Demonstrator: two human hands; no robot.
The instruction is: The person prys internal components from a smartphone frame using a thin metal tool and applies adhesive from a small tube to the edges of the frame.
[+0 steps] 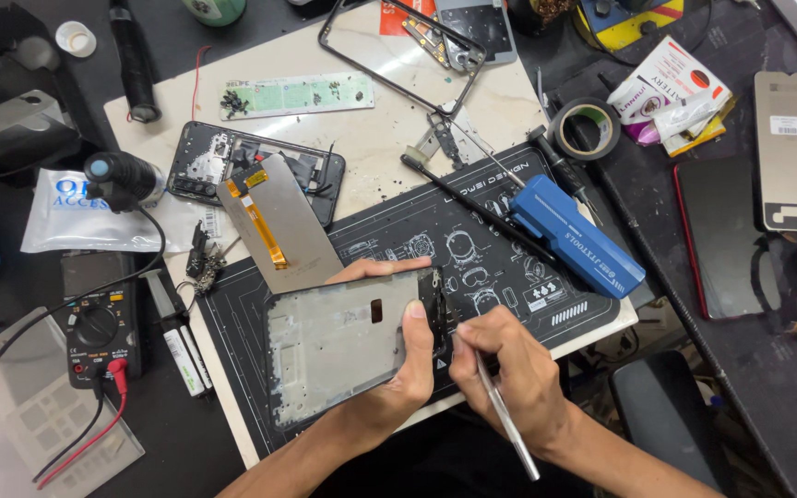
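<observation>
My left hand (397, 369) grips a grey metal phone frame (343, 343), holding it flat above the black work mat (509, 267), thumb across its right end. My right hand (500, 355) holds a thin metal tool (507, 417) like a pen, its tip against the frame's dark right edge (435, 309). A loose display panel with an orange flex cable (274, 224) lies just beyond the frame, leaning on an opened black phone body (209, 161).
A blue tool case (576, 235) and a black rod lie on the mat. A multimeter (96, 337) with leads sits left. Right: tape roll (586, 129), a red-edged phone (721, 235), a grey back panel (793, 152). A green screw strip (297, 95) and thin frame (389, 55) lie farther back.
</observation>
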